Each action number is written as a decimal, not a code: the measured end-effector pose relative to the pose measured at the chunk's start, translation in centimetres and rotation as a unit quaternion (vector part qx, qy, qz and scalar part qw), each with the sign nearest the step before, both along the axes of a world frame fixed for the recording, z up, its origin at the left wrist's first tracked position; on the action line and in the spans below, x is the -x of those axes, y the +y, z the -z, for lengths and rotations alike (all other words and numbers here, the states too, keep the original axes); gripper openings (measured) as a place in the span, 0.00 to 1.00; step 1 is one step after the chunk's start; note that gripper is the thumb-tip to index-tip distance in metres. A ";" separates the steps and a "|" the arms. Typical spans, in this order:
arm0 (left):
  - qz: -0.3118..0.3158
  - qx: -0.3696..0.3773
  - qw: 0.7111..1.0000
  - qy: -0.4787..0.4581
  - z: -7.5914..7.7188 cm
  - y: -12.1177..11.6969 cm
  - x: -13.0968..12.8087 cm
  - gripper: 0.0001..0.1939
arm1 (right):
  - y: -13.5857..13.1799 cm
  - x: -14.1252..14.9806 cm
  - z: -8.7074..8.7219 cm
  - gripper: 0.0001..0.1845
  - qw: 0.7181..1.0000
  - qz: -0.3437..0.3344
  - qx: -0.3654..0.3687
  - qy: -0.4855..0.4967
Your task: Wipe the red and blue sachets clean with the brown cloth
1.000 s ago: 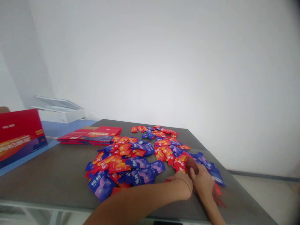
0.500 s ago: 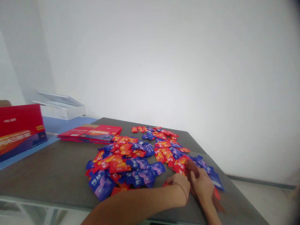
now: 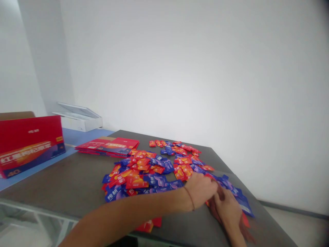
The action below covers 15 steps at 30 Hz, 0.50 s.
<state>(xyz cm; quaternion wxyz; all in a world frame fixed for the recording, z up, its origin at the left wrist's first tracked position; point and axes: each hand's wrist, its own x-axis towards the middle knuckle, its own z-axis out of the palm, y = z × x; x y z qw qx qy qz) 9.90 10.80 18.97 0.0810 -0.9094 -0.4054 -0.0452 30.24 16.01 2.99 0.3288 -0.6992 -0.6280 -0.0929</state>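
Note:
My left hand point(image 3: 201, 190) reaches across to the right, its fingers curled and touching my right hand point(image 3: 227, 207). The right hand's fingers are bent inward, partly smeared by motion. What lies between the fingers is hidden, though a bit of red-orange shows just under them. Both hands are low over the right-hand row of red and blue sachets point(image 3: 183, 170). Beside my left forearm lies a larger heap of red and purple-blue sachets point(image 3: 136, 181). Under that forearm, near the table's front edge, are a few red sachets point(image 3: 147, 225).
Flat red cartons point(image 3: 108, 145) lie stacked behind the heap. An upright red box point(image 3: 31, 144) stands at the left on a blue surface point(image 3: 73, 137), with a white case point(image 3: 79, 121) behind it. The grey table point(image 3: 84, 181) ends at a white wall point(image 3: 180, 75).
My left hand has moved forward and right to meet my right hand. The view has turned slightly left, showing more of the red box.

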 end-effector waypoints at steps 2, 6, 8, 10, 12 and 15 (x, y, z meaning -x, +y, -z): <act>0.029 -0.027 0.999 0.008 -1.7 0.7 2.8 0.16 | 0.1 -0.1 0.0 0.31 1.000 -0.002 0.001 -0.001; 0.001 -0.063 0.997 0.034 -3.8 3.9 10.0 0.16 | 0.2 -0.3 0.2 0.32 1.000 -0.007 0.006 0.002; -0.042 -0.077 0.995 0.041 -4.4 5.5 13.7 0.17 | 0.4 -0.4 0.4 0.33 1.000 -0.007 0.009 0.005; -0.089 -0.088 0.991 0.043 -4.7 6.6 17.1 0.18 | 0.6 -0.6 0.7 0.33 1.000 -0.009 0.008 0.007; -0.131 -0.096 0.986 0.039 -4.7 7.4 19.9 0.19 | 0.7 -0.7 0.9 0.33 1.000 -0.009 0.004 0.006; -0.170 -0.098 0.980 0.032 -4.5 8.4 22.8 0.19 | 0.8 -0.7 1.0 0.33 1.000 -0.003 0.000 -0.001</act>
